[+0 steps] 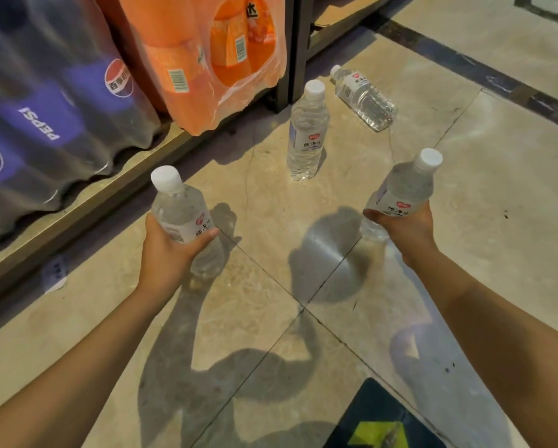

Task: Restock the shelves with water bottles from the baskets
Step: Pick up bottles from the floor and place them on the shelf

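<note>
Left hand [166, 245] grips one water bottle [178, 205], right hand [408, 226] a second bottle [408, 185]; an upright bottle [306, 134] and a toppled bottle [365, 98] on the floor [497, 195] await shelving.

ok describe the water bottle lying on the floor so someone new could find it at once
Find the dark shelf post beside the orange soda pack. On the floor just right of its foot lies a water bottle. It is the only one on its side; the standing bottle and the two held bottles point cap-up.
</note>
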`<action>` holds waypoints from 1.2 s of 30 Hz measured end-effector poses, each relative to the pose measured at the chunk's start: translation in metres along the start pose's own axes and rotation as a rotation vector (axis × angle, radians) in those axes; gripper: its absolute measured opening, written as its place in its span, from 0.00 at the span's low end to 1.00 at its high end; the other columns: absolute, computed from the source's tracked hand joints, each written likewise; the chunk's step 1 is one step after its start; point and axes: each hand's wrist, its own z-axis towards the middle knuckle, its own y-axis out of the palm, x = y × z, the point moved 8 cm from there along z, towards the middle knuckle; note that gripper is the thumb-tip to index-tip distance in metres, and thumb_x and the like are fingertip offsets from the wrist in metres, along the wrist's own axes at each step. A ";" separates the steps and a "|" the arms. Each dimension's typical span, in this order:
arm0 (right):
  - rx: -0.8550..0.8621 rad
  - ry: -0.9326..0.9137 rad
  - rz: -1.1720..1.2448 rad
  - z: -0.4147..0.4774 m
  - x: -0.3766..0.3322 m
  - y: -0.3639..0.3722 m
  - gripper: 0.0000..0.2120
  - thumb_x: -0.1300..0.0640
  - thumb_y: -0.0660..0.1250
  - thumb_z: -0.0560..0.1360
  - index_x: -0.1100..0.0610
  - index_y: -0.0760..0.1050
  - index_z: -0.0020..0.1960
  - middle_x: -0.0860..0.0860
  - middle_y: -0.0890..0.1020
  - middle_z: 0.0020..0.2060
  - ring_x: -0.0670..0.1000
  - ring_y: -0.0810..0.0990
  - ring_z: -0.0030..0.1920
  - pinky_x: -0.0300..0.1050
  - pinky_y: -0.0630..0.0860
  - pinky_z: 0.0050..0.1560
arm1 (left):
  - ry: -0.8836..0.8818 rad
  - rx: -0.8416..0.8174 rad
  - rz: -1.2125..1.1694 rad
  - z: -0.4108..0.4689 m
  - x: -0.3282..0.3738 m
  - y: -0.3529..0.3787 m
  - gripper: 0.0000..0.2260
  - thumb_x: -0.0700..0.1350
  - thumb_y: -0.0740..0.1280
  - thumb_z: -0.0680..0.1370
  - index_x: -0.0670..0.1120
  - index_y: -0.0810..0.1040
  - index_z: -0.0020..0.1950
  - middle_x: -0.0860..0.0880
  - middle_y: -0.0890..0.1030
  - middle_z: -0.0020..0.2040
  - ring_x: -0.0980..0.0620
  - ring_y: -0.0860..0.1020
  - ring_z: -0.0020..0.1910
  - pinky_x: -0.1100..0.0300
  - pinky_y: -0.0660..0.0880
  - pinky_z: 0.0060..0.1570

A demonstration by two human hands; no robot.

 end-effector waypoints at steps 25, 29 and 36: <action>-0.344 0.595 0.265 -0.283 -0.204 -0.050 0.16 0.51 0.75 0.60 0.51 0.81 0.48 0.50 0.86 0.43 0.54 0.83 0.48 0.51 0.78 0.53 | -0.846 -0.520 -0.474 -0.158 0.257 -0.042 0.45 0.58 0.83 0.46 0.35 0.78 0.56 0.34 0.79 0.48 0.42 0.80 0.40 0.52 0.79 0.40; -0.323 0.592 0.259 -0.348 -0.310 -0.105 0.11 0.58 0.75 0.70 0.51 0.80 0.51 0.51 0.85 0.46 0.50 0.83 0.47 0.42 0.78 0.48 | -0.850 -0.595 -0.409 -0.189 0.377 -0.080 0.35 0.52 0.78 0.53 0.37 0.79 0.54 0.35 0.82 0.49 0.41 0.82 0.40 0.52 0.80 0.41; -0.314 0.544 0.201 -0.452 -0.444 -0.174 0.16 0.59 0.76 0.69 0.53 0.79 0.55 0.49 0.86 0.47 0.47 0.84 0.48 0.40 0.79 0.49 | -0.819 -0.703 -0.348 -0.252 0.532 -0.161 0.35 0.53 0.76 0.56 0.37 0.76 0.59 0.40 0.84 0.46 0.41 0.83 0.42 0.55 0.80 0.37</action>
